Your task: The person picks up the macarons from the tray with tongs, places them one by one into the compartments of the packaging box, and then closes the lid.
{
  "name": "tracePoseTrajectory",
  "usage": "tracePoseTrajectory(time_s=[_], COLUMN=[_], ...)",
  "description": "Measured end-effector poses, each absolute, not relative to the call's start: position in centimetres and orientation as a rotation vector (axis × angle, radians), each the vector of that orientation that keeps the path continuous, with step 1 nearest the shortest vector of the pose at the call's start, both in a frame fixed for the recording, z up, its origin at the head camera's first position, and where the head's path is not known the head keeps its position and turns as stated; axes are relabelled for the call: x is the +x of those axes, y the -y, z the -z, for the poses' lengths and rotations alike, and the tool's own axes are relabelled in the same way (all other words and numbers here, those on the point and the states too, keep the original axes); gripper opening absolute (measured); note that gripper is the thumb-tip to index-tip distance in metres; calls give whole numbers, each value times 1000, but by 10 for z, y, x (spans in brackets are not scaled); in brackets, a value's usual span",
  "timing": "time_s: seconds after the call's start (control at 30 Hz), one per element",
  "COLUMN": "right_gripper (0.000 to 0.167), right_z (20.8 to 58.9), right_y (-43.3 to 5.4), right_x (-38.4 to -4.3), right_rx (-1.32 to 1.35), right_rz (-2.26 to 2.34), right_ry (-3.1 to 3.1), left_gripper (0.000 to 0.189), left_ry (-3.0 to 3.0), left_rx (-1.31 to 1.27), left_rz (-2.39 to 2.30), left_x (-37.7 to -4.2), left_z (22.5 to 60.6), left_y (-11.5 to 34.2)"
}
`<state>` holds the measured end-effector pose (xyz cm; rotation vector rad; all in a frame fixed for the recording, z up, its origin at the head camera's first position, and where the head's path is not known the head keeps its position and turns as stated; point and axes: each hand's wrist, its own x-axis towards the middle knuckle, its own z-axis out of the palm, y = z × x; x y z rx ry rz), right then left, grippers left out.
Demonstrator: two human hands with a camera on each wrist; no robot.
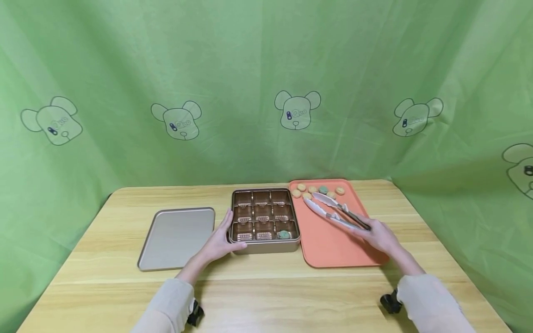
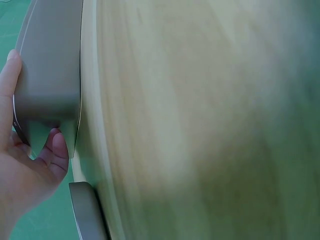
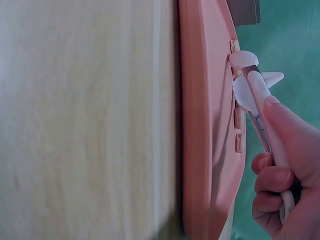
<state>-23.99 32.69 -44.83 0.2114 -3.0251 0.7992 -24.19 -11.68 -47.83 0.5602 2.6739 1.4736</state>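
Note:
A metal tin box (image 1: 266,247) stands mid-table, with a brown divided insert (image 1: 262,211); a green macaron (image 1: 284,235) sits in its front right compartment. My left hand (image 1: 218,243) grips the box's front left corner, thumb along the front and fingers along the left side. In the left wrist view, some of its fingers curl against the box's end (image 2: 50,75). White-tipped tongs (image 1: 339,214) are in my right hand (image 1: 378,236), fingers wrapped round the handle in the right wrist view. Their arms are spread, tips close to beige macarons (image 1: 307,196) on the coral tray (image 1: 329,245).
Several more beige macarons and one green macaron (image 1: 323,189) lie along the tray's far end. The tray adjoins the box's right side. Left of the box a flat grey metal lid (image 1: 179,238) lies on the wooden table (image 1: 258,296). A green curtain (image 1: 237,69) hangs behind.

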Motion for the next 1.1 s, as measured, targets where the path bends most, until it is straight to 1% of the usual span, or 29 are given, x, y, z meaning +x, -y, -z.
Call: tracePoseTrajectory(time_s=[0.37,1.1], right_gripper=[64,68], right_z=[450,452], right_y=[-325,-323], right_x=[-239,-239], right_rx=[218,201], right_rz=[-809,-832], right_ry=[3001,2998], left_gripper=[108,107], left_ry=[-2670,-2674], left_rx=[548,559], left_rz=[-1464,-1465], left_x=[-242,-242], left_z=[478,478], left_y=[117,117])
